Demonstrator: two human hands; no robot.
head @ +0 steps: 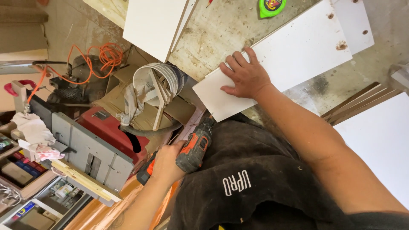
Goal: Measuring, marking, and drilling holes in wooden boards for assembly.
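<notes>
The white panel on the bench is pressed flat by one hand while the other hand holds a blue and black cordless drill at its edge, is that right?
Not quite. In the head view the drill in the left hand is orange and black, not blue. The rest holds: the right hand lies flat on the white panel, with the drill's tip at its near edge.

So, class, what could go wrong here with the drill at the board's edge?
The drill in the left hand meets the thin edge of the board: the bit could slip or split it. The right hand presses the board close beyond the tip, so a slip might reach it.
</notes>
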